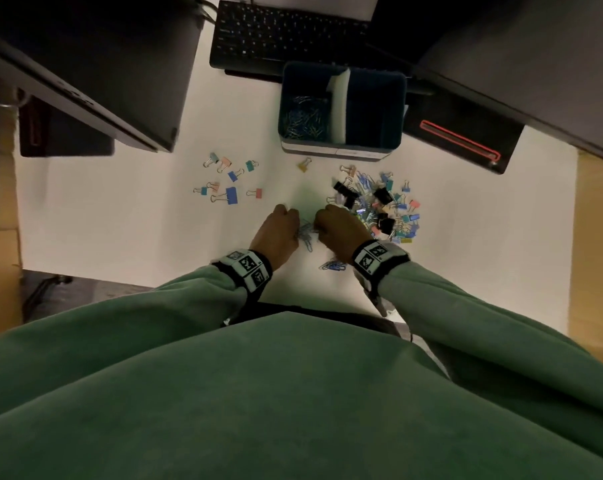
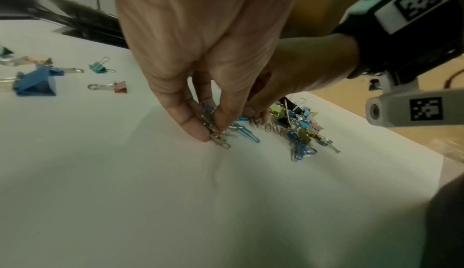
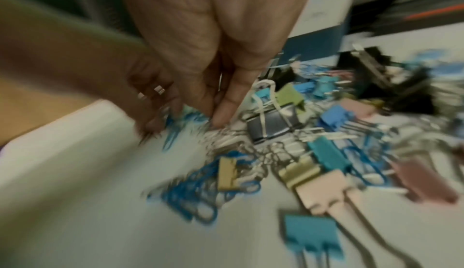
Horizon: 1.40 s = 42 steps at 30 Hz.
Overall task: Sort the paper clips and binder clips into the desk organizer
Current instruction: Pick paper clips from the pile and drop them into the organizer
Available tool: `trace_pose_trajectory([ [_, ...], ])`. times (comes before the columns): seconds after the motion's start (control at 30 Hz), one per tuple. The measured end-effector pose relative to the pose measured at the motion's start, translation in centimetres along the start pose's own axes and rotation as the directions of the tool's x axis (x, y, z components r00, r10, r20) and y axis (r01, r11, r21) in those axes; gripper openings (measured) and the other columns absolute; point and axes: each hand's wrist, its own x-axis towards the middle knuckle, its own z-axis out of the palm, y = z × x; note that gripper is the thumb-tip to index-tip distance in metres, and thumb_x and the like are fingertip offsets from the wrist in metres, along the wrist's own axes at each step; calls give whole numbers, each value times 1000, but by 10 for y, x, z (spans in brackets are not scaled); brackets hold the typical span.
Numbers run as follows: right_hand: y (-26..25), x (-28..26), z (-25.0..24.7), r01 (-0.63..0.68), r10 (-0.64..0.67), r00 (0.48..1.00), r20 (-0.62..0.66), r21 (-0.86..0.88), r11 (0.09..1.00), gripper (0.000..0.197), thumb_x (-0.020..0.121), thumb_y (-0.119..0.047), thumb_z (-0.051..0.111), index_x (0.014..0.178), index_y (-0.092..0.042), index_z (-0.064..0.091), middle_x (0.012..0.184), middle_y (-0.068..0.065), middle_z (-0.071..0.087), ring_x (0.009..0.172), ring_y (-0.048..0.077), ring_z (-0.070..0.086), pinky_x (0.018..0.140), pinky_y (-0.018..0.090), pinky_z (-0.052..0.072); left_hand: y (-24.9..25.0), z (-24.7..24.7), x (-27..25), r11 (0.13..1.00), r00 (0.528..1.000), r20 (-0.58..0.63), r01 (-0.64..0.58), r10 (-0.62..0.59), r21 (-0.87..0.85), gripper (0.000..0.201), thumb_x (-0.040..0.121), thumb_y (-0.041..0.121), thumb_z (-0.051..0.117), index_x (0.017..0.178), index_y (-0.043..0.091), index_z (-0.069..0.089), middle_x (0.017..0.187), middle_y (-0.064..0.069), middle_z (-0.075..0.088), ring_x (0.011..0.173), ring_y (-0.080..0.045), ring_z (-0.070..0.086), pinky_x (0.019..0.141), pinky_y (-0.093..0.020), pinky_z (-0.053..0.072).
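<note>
A blue desk organizer stands at the back of the desk, with paper clips in its left compartment. A mixed pile of binder clips and paper clips lies right of my hands. My left hand pinches a bunch of silver and blue paper clips against the desk. My right hand sits just beside it at the pile's left edge, thumb and forefinger closed down on paper clips; that view is blurred. Both hands look curled from above.
Several coloured binder clips lie scattered to the left, and a yellow one lies before the organizer. A small bunch of blue paper clips lies near the front edge. A keyboard is behind the organizer, with dark laptops on both sides.
</note>
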Motion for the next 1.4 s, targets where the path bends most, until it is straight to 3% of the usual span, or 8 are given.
trace_pose_trajectory([
  [0.13,8,-12,-30,-113,173,981,-92,456,883,11,87,-3,63,96,-5,69,92,9,70,76,14,65,71,27,56,-7,-14,0,988,1000,-14,-20,18,-155,13,75,2,68,87,3,64,86,-8,51,75,-25,54,69,-32,44],
  [0.3,-23,-1,-105,106,202,909,-365,669,736,11,88,-12,66,99,-12,70,86,-3,71,74,8,68,72,18,56,-15,-38,-10,958,999,5,34,-34,-285,6,80,11,71,82,14,67,84,-3,66,76,-16,58,70,-24,43],
  [0.4,-38,36,-142,229,158,837,-524,597,769,10,88,-8,66,96,-10,71,88,-3,71,75,6,67,71,20,56,-8,-65,-21,909,997,32,83,-77,-409,5,82,12,70,84,16,68,82,0,70,73,-11,65,65,-17,46],
  [0.7,-14,24,-101,132,-3,870,-493,227,965,18,88,-7,62,105,-10,62,110,7,56,90,14,57,82,30,52,41,-170,16,802,957,-290,-164,-11,-575,12,80,8,70,92,8,70,86,-7,71,77,-19,67,69,-27,53],
  [0.83,6,-24,-43,111,-103,989,-108,68,991,34,86,-7,62,117,-18,55,117,4,52,99,20,57,85,38,53,53,-174,63,848,939,-342,-204,29,-489,14,81,15,71,95,16,70,89,5,69,79,-5,63,79,-26,54],
  [0.97,16,-32,-6,182,-163,981,109,-198,963,62,82,6,59,139,-12,41,133,11,45,117,29,48,90,39,48,46,-150,55,927,898,-420,-260,130,-269,36,81,15,72,116,14,63,117,-5,53,96,-8,54,82,-7,43],
  [1.23,22,-7,2,263,-264,964,41,-311,913,36,81,1,67,115,-10,60,106,8,57,92,27,59,62,35,51,-19,-22,-24,974,969,99,-225,225,-10,79,73,17,81,141,17,41,132,-7,38,100,-22,57,86,-36,53],
  [1.4,19,1,2,262,-262,964,35,-264,928,29,75,10,67,99,-7,63,97,11,56,86,29,60,58,34,46,-22,-4,-10,957,957,54,-287,285,39,57,77,14,78,129,13,55,125,-8,48,99,-23,59,85,-35,54],
])
